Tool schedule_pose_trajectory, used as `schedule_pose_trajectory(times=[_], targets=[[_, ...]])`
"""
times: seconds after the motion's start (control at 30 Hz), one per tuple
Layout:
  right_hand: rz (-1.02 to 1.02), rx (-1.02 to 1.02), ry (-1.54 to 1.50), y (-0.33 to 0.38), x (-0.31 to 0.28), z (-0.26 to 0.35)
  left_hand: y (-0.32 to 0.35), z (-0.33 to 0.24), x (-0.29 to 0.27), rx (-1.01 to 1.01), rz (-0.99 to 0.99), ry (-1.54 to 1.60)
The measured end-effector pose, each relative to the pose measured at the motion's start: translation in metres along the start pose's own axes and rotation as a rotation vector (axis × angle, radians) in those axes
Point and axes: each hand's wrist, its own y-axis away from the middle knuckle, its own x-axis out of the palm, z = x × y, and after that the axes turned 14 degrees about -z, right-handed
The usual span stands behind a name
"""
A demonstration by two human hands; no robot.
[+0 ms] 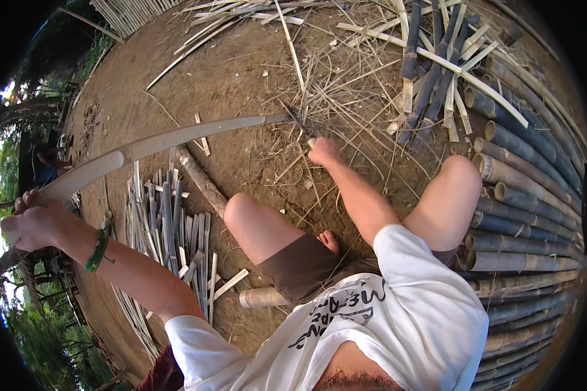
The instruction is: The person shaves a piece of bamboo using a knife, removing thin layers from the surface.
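A long, pale split-bamboo strip (pixel 169 141) stretches from the far left of the head view toward the middle, with darker node rings along it. My left hand (pixel 31 221), a green bracelet at its wrist, is closed round the strip's broad left end. In front of me my right hand (pixel 324 152) is closed round the pale handle of a knife (pixel 296 121). The dark blade lies across the strip's narrow right end; whether it cuts in is too small to tell.
Whole bamboo poles (pixel 535 205) lie stacked along my right side. Thin shavings (pixel 352 98) litter the dirt ahead, beside dark split bamboo pieces (pixel 430 85). Cut slats (pixel 169 215) are heaped left of my knee, near a wooden pole (pixel 201 176). Another bamboo length (pixel 262 298) lies beside me.
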Motion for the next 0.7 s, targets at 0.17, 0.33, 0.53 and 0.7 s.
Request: schedule_pose_trajectory(times=[0.17, 0.33, 0.53, 0.7], targets=[[-0.007, -0.009, -0.044, -0.003, -0.022, 0.002, -0.007, -0.009, -0.074, -0.020, -0.295, -0.261], [-0.108, 0.042, -0.247, 0.036, -0.019, -0.032, -0.068, 0.021, -0.217, -0.406, -0.608, -0.314], [-0.055, 0.197, -0.465, 0.047, 0.000, -0.052, -0.029, 0.018, -0.266, -0.399, -0.476, -0.388], [0.003, -0.002, -0.399, 0.081, 0.011, -0.001, -0.016, 0.002, -0.251, -0.256, -0.381, -0.308]])
